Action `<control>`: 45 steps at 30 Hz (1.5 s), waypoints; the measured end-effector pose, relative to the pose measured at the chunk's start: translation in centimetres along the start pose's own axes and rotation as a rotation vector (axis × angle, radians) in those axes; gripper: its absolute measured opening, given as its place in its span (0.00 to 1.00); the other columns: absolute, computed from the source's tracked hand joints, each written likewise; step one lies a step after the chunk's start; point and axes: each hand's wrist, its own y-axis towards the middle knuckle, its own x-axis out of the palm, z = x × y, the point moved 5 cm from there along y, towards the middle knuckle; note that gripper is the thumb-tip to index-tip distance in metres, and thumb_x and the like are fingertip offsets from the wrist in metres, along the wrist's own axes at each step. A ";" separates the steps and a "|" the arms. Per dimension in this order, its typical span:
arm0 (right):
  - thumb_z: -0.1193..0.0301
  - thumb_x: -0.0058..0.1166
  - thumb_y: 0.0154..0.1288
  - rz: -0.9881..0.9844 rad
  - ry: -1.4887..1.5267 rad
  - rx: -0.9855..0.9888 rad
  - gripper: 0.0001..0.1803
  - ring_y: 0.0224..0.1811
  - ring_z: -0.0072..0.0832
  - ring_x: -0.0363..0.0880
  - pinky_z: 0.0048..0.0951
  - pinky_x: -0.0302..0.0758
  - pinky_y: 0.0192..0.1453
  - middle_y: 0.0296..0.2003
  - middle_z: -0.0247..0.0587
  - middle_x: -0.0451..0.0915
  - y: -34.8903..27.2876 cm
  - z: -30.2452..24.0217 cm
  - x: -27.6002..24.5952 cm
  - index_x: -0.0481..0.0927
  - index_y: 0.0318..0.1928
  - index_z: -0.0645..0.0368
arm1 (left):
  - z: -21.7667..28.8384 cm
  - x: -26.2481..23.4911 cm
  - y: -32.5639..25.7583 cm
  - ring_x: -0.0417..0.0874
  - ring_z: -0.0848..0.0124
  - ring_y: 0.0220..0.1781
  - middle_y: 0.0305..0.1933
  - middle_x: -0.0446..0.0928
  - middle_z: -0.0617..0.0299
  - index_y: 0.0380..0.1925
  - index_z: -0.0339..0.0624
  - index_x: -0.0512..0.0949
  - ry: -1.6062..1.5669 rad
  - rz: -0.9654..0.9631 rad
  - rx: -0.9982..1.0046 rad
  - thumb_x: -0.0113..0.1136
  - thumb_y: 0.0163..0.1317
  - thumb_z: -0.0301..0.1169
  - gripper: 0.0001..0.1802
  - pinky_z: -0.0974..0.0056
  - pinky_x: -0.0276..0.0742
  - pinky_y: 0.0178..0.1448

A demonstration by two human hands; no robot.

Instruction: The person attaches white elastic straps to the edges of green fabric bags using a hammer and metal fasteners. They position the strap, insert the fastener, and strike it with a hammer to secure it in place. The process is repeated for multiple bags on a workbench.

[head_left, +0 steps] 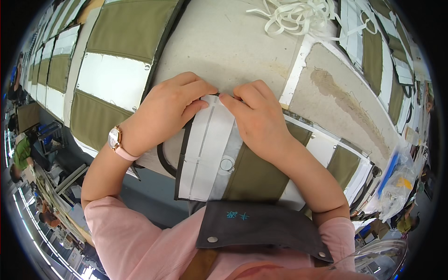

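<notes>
Fabric panel (210,149) — white and olive, on worktable (224,42) at near edge | left hand (165,109), right hand (256,119) — fingertips pinched closed on top edge | likely light, limp, easily creased; best held at stitched edge | metal ring (227,164) near centre

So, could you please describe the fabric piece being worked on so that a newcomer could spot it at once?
Start at the pale worktable and find the left hand and right hand pinching one edge together. Under them lies the white and olive panel; unlike the stacked panels, it overhangs the near table edge.
</notes>
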 end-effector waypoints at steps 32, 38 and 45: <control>0.86 0.57 0.53 0.101 0.048 0.166 0.16 0.38 0.41 0.74 0.38 0.73 0.41 0.36 0.43 0.75 -1.0 0.6 -1.4 0.82 0.43 0.62 | 4.1 2.9 -2.9 0.77 0.56 0.57 0.56 0.75 0.51 0.64 0.53 0.77 0.578 0.089 0.101 0.63 0.59 0.50 0.33 0.53 0.73 0.60; 0.80 0.57 0.48 0.027 -0.006 0.019 0.15 0.40 0.38 0.72 0.36 0.72 0.46 0.37 0.39 0.72 -1.0 0.5 -1.4 0.81 0.41 0.64 | 3.7 2.4 -2.4 0.77 0.56 0.55 0.54 0.75 0.54 0.63 0.53 0.78 0.527 0.056 0.097 0.66 0.57 0.45 0.32 0.54 0.74 0.59; 0.75 0.57 0.47 0.022 -0.172 -0.087 0.15 0.39 0.34 0.71 0.34 0.71 0.42 0.35 0.38 0.72 -0.9 -0.3 -1.1 0.81 0.39 0.64 | 3.4 2.4 -2.2 0.78 0.57 0.54 0.52 0.76 0.55 0.61 0.43 0.77 0.490 0.092 0.093 0.69 0.56 0.41 0.32 0.55 0.74 0.57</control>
